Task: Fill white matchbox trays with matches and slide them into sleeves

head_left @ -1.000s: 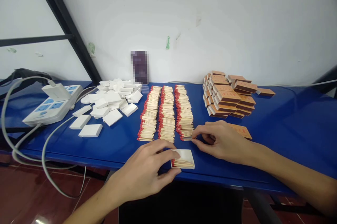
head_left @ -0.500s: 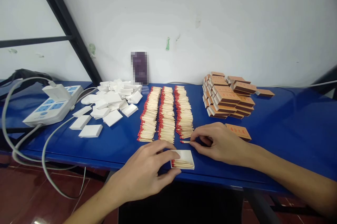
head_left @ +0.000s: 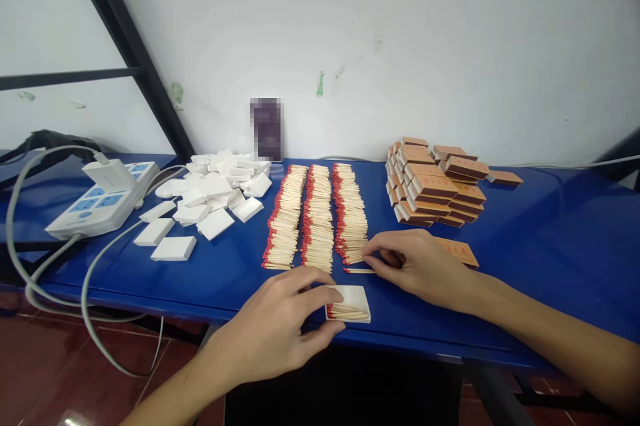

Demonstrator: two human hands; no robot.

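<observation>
Near the table's front edge my left hand grips the left end of a white matchbox tray, its thumb at the front and a finger over the inside. Several red-tipped matches lie along the tray's near side. My right hand has thumb and forefinger pinched at the plain ends of the nearest matches in the right-hand row. A single loose match lies on the table just below those fingertips. Behind the right hand is an orange matchbox sleeve, partly covered.
Two more match rows stand to the left. A heap of white trays lies farther left, beside a power strip with looping cables. Stacked orange matchboxes sit at the back right. A blurred dark rectangle leans on the wall.
My right fingertips have shifted slightly up and off the loose match to the row's near end. The loose match stays on the table. My left hand keeps its hold on the tray.
</observation>
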